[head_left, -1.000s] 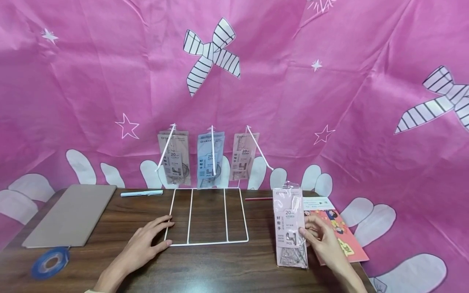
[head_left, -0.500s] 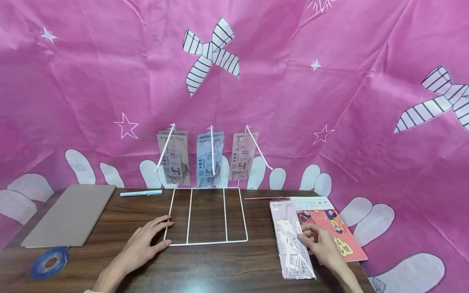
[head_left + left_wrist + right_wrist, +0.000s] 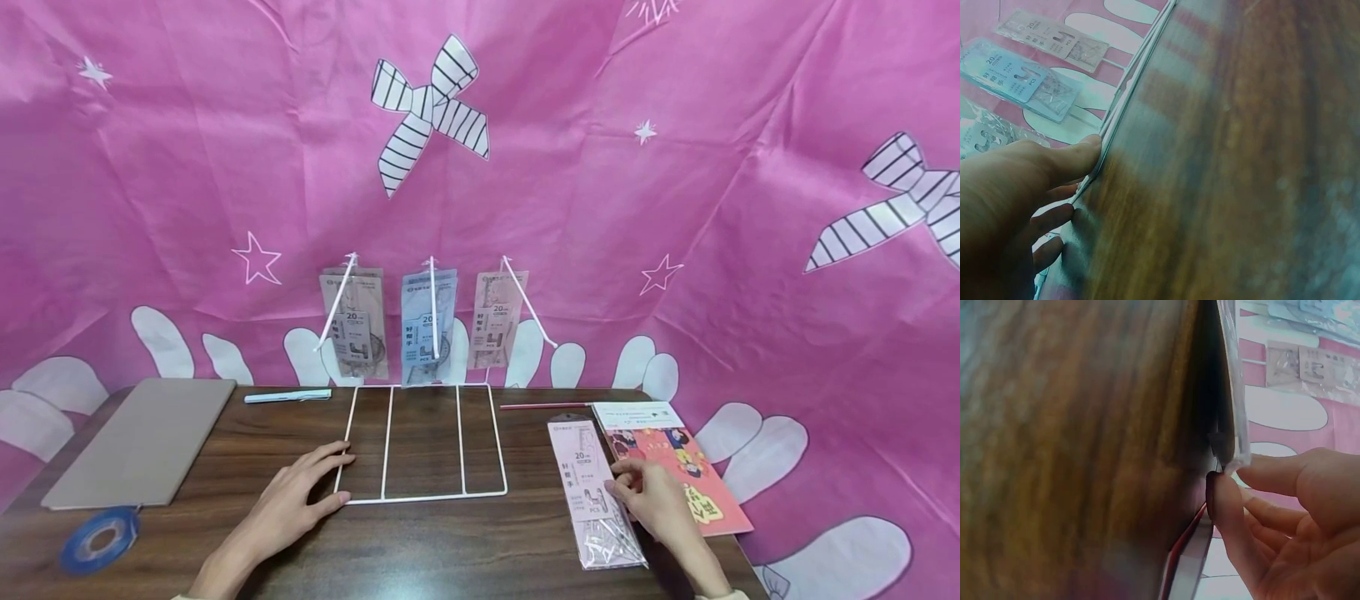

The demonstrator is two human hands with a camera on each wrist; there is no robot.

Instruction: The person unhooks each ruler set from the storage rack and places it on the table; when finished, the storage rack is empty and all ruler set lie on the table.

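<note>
My right hand (image 3: 651,500) pinches the right edge of a pink ruler set packet (image 3: 585,473) between thumb and fingers. The packet is in clear plastic and lies low over the table, slightly turned, its printed face up. In the right wrist view, the thumb and a finger meet at the packet's edge (image 3: 1238,425). My left hand (image 3: 296,496) rests at the left front corner of a white wire display rack (image 3: 420,500), fingers loosely spread across its base wire. From the rack's hooks hang grey (image 3: 356,325), blue (image 3: 429,329) and pink packets (image 3: 498,321) of the same kind.
An orange-red book (image 3: 682,467) lies by my right hand, with a thin red stick (image 3: 543,406) behind the packet. At left are a grey board (image 3: 142,442), a blue tape roll (image 3: 101,540) and a light blue pen-like item (image 3: 288,396). A pink printed cloth (image 3: 570,192) hangs behind.
My right hand has lowered the pink packet from upright to nearly flat over the table, tilting its top away and to the left. The left hand has stayed on the rack.
</note>
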